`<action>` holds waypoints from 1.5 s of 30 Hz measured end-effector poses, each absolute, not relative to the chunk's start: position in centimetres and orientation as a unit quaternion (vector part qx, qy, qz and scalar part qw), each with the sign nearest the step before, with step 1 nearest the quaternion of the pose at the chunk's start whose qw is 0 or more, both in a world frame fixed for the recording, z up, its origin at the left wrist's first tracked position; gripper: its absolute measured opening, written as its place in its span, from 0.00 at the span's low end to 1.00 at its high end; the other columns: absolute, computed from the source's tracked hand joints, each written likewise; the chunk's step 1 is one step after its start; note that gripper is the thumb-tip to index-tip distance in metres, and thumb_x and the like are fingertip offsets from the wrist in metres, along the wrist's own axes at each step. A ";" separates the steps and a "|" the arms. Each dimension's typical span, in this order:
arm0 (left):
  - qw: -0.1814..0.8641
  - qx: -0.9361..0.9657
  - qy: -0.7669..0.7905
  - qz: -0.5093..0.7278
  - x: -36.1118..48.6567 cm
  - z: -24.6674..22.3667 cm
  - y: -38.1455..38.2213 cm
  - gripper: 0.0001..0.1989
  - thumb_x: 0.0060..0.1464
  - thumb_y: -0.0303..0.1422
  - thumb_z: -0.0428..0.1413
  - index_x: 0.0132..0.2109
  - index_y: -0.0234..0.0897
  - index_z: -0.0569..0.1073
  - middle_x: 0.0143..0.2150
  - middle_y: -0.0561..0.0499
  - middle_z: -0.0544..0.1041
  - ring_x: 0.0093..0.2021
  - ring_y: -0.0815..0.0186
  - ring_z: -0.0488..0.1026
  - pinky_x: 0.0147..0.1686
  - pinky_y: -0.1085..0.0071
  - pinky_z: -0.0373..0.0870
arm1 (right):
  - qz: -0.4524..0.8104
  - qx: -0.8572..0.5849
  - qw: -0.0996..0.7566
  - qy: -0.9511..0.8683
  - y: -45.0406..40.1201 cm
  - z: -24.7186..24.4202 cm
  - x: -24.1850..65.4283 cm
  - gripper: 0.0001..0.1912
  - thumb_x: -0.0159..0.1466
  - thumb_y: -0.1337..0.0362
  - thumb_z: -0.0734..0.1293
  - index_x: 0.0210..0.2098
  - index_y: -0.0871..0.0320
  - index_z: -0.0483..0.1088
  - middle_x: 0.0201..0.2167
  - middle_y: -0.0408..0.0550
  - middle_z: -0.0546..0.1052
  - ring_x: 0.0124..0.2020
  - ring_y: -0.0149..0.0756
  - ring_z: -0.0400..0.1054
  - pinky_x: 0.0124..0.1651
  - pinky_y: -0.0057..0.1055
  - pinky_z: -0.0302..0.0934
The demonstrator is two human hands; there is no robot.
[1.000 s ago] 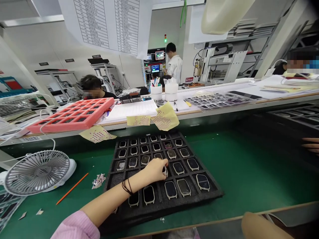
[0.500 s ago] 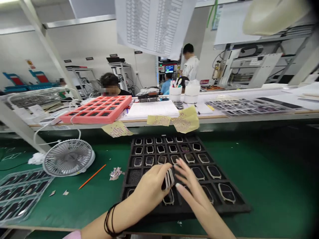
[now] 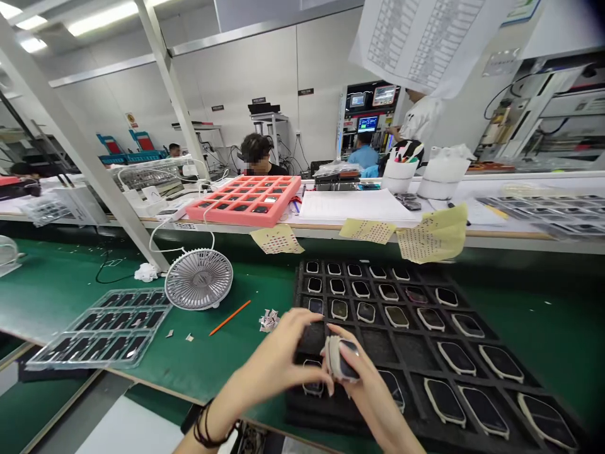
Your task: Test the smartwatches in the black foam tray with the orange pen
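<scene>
My right hand [image 3: 366, 384] grips a small stack of watch cases [image 3: 336, 358] with pale frames and dark screens, tilted on edge. Just left of the stack, my left hand [image 3: 278, 356] has its thumb and fingers spread and holds nothing; a black band circles that wrist. Both hands are above a black foam tray [image 3: 411, 350] divided into compartments. Many compartments hold similar watch cases, such as one watch case [image 3: 456, 357] on the right side. A few in the middle row show bare foam. My left thumb partly covers another watch case [image 3: 312, 378] in the tray.
Left of the tray lie paper scraps [image 3: 269, 320], an orange stick [image 3: 230, 317] and a round fan [image 3: 199, 279]. A clear plastic tray [image 3: 154, 337] of dark parts is farther left. On the shelf are a pink foam tray [image 3: 265, 217] and white containers [image 3: 399, 175]. Co-workers sit and stand beyond.
The stack of watch cases has passed from my left hand to my right hand. My left hand has opened and moved off it. The view has turned left.
</scene>
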State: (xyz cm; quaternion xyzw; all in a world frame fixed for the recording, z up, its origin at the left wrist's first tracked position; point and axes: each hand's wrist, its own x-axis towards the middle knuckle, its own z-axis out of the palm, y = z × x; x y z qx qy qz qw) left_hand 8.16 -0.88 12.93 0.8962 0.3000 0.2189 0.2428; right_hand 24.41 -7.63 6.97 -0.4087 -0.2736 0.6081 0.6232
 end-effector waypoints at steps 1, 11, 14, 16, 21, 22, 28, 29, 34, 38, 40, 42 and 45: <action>0.234 0.884 0.336 0.226 7.1 12.5 0.4 0.21 0.56 0.36 0.57 0.55 0.41 0.62 0.56 0.45 0.67 0.54 0.59 0.66 0.50 0.64 0.68 | 0.637 -0.376 0.630 -0.236 -7.5 7.3 24.7 0.24 0.59 0.51 0.69 0.52 0.53 0.68 0.35 0.50 0.78 0.34 0.42 0.71 0.30 0.34 0.65; 0.079 0.887 0.453 0.031 5.1 4.7 8.1 0.12 0.58 0.21 0.45 0.44 0.35 0.70 0.48 0.43 0.73 0.48 0.55 0.67 0.44 0.60 0.64 | 0.664 -0.323 0.659 -0.145 -6.9 7.2 24.6 0.23 0.57 0.52 0.70 0.49 0.57 0.71 0.29 0.50 0.76 0.27 0.38 0.67 0.25 0.32 0.60; 0.078 0.888 0.453 0.009 4.8 4.4 9.1 0.10 0.58 0.22 0.47 0.42 0.34 0.71 0.46 0.43 0.73 0.48 0.54 0.67 0.43 0.60 0.65 | 0.665 -0.317 0.660 -0.145 -6.8 7.3 24.3 0.23 0.59 0.53 0.69 0.50 0.57 0.70 0.30 0.50 0.76 0.27 0.38 0.67 0.26 0.32 0.60; 0.079 0.891 0.447 0.000 4.7 4.3 9.6 0.10 0.58 0.22 0.47 0.40 0.35 0.72 0.45 0.43 0.73 0.48 0.54 0.68 0.43 0.60 0.65 | 0.665 -0.313 0.662 -0.149 -6.7 7.4 24.1 0.22 0.60 0.53 0.69 0.50 0.57 0.70 0.29 0.50 0.76 0.27 0.38 0.67 0.26 0.32 0.60; 0.093 0.896 0.435 -0.002 4.4 4.0 10.0 0.10 0.58 0.22 0.46 0.38 0.35 0.72 0.45 0.43 0.72 0.47 0.56 0.67 0.44 0.63 0.65 | 0.661 -0.309 0.667 -0.146 -6.3 7.5 23.9 0.22 0.58 0.53 0.70 0.48 0.57 0.71 0.28 0.49 0.76 0.27 0.39 0.68 0.25 0.32 0.60; 0.098 0.897 0.431 -0.001 4.3 4.0 10.0 0.10 0.57 0.22 0.46 0.37 0.35 0.72 0.45 0.44 0.72 0.47 0.57 0.67 0.45 0.63 0.65 | 0.661 -0.309 0.668 -0.145 -6.3 7.5 23.8 0.22 0.58 0.53 0.70 0.48 0.57 0.71 0.28 0.49 0.76 0.27 0.39 0.68 0.24 0.32 0.60; 0.131 0.898 0.419 0.016 3.9 4.0 10.3 0.09 0.54 0.20 0.48 0.36 0.34 0.71 0.44 0.43 0.72 0.45 0.58 0.67 0.44 0.65 0.65 | 0.666 -0.311 0.663 -0.143 -6.3 7.6 23.6 0.22 0.59 0.53 0.69 0.49 0.57 0.70 0.29 0.50 0.76 0.27 0.39 0.68 0.26 0.33 0.60; 0.136 0.897 0.420 0.022 3.8 4.0 10.4 0.09 0.54 0.20 0.48 0.36 0.35 0.71 0.43 0.44 0.72 0.45 0.57 0.68 0.44 0.65 0.65 | 0.665 -0.309 0.664 -0.144 -6.3 7.6 23.6 0.21 0.59 0.53 0.69 0.49 0.56 0.70 0.29 0.50 0.76 0.27 0.39 0.68 0.26 0.33 0.60; 0.167 0.880 0.436 0.088 3.8 4.7 10.1 0.07 0.52 0.20 0.50 0.32 0.35 0.69 0.38 0.45 0.73 0.42 0.57 0.70 0.42 0.64 0.66 | 0.661 -0.302 0.670 -0.149 -5.9 7.4 23.6 0.21 0.60 0.53 0.68 0.49 0.57 0.70 0.29 0.50 0.76 0.28 0.39 0.68 0.26 0.33 0.59; 0.215 0.856 0.437 0.174 4.4 6.6 8.0 0.09 0.60 0.29 0.46 0.36 0.36 0.70 0.34 0.48 0.75 0.35 0.63 0.73 0.36 0.69 0.69 | 0.658 -0.299 0.673 -0.157 -6.1 7.7 23.3 0.21 0.61 0.54 0.67 0.50 0.57 0.69 0.30 0.50 0.76 0.29 0.39 0.67 0.28 0.33 0.60; 0.294 0.819 0.429 0.240 5.4 7.7 6.2 0.10 0.60 0.36 0.48 0.37 0.36 0.71 0.33 0.49 0.76 0.32 0.65 0.74 0.33 0.71 0.70 | 0.648 -0.301 0.681 -0.160 -6.2 7.9 23.0 0.21 0.62 0.54 0.67 0.51 0.56 0.67 0.32 0.49 0.75 0.30 0.39 0.67 0.29 0.34 0.60; 0.455 0.717 0.408 0.335 6.6 8.8 4.3 0.10 0.53 0.39 0.57 0.35 0.35 0.73 0.29 0.50 0.77 0.29 0.65 0.74 0.30 0.71 0.71 | 0.629 -0.304 0.696 -0.167 -6.3 8.0 22.5 0.21 0.62 0.53 0.66 0.52 0.55 0.66 0.33 0.49 0.75 0.31 0.40 0.68 0.30 0.35 0.61; 0.593 0.602 0.380 0.377 8.6 10.0 2.2 0.11 0.44 0.37 0.64 0.29 0.33 0.75 0.25 0.50 0.77 0.26 0.67 0.73 0.29 0.71 0.72 | 0.592 -0.311 0.719 -0.189 -6.5 8.1 21.9 0.22 0.63 0.53 0.66 0.54 0.52 0.64 0.34 0.47 0.75 0.32 0.41 0.68 0.32 0.36 0.62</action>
